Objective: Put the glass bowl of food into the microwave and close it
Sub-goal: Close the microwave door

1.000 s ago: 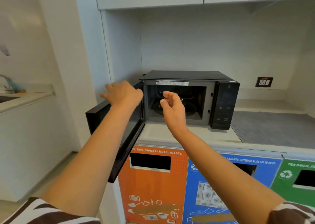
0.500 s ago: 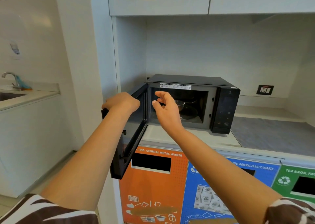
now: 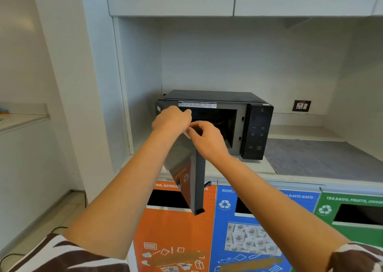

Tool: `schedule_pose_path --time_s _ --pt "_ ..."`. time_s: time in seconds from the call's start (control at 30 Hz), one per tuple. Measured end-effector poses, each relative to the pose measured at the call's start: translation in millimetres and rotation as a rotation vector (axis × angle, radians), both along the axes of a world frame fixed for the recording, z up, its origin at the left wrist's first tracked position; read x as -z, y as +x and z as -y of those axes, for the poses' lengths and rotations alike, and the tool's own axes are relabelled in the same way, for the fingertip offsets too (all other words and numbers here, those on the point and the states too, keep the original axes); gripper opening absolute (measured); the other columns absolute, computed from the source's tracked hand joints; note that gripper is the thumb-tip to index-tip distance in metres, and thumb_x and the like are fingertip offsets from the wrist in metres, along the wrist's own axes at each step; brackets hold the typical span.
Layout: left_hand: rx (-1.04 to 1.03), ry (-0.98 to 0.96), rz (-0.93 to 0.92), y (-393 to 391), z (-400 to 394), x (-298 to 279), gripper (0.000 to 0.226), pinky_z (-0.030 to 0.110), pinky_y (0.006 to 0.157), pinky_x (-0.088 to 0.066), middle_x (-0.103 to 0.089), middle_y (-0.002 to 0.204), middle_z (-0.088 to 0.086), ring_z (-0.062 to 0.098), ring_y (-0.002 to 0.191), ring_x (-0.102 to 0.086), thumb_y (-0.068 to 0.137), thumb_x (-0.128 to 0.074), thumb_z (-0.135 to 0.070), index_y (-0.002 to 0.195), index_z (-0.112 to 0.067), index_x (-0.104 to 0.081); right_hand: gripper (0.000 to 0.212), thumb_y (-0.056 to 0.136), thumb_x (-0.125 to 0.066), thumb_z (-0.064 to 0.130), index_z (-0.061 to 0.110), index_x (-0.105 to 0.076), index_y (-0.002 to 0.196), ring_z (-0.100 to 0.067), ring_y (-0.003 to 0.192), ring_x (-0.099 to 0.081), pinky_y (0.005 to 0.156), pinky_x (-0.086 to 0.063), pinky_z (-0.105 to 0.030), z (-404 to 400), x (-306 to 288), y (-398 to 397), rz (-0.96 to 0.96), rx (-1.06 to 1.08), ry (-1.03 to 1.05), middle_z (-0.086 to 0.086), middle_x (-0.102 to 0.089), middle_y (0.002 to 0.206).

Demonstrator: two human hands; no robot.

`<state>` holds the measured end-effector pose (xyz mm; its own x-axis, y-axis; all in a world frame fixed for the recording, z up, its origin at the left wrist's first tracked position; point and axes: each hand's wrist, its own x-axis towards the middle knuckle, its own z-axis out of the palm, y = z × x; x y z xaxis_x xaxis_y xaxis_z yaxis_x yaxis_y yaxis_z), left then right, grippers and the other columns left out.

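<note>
The black microwave stands on a pale counter in a wall niche, with its door swung about halfway across the opening. My left hand lies curled over the door's top edge. My right hand pinches the door's upper free corner, just to the right of the left hand. Inside the dark cavity only a faint curved rim of the glass bowl shows; the rest is hidden behind my hands and the door.
The microwave's control panel is on its right side. A grey mat covers the counter to the right, below a wall socket. Orange, blue and green waste bins front the counter. Cabinets hang overhead.
The door has swung from wide open to about halfway shut, with my left hand riding on its top edge. My right hand has come out of the cavity's mouth onto the door's corner.
</note>
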<state>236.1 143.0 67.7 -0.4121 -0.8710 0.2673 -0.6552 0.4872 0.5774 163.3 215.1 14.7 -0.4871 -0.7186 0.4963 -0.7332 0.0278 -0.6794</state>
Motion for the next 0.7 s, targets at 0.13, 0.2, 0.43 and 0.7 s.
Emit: schedule_pose_path --time_s 0.13,0.2,0.43,0.7 --pt "0.060 -0.004 -0.022 -24 -7 4 0.047 0.033 0.069 -0.039 -0.060 0.095 0.008 0.024 0.083 -0.054 0.095 -0.039 -0.041 0.115 -0.006 -0.061 0.039 0.092 -0.055 0.028 0.015 -0.055 0.128 -0.019 0.107 -0.063 0.084 -0.051 -0.030 -8 1 -31 -0.138 0.149 0.072 -0.004 -0.062 0.126" --pt "0.075 -0.016 -0.027 -35 -9 5 0.045 0.033 0.070 -0.037 -0.060 0.097 0.008 0.022 0.083 -0.051 0.096 -0.039 -0.041 0.116 -0.007 -0.060 0.041 0.092 -0.054 0.024 0.015 -0.052 0.132 -0.022 0.110 -0.062 0.084 -0.052 -0.029 -11 0 -44 -0.178 0.205 0.097 -0.006 -0.060 0.130" --pt "0.114 -0.056 -0.036 -68 -11 11 0.044 0.032 0.073 -0.038 -0.064 0.109 0.011 0.019 0.085 -0.048 0.097 -0.041 -0.039 0.123 -0.007 -0.058 0.041 0.092 -0.054 0.021 0.020 -0.052 0.133 -0.025 0.122 -0.053 0.103 -0.040 -0.042 -8 -1 -80 -0.372 0.339 0.214 -0.004 -0.061 0.130" --pt "0.084 -0.070 -0.009 -97 -4 17 0.044 0.032 0.074 -0.040 -0.062 0.124 0.009 0.026 0.109 -0.059 0.097 -0.043 -0.040 0.128 -0.010 -0.053 0.037 0.089 -0.058 0.013 0.015 -0.054 0.126 -0.029 0.129 -0.043 0.109 -0.029 -0.044 4 -9 -126 -0.511 0.432 0.343 -0.010 -0.063 0.123"
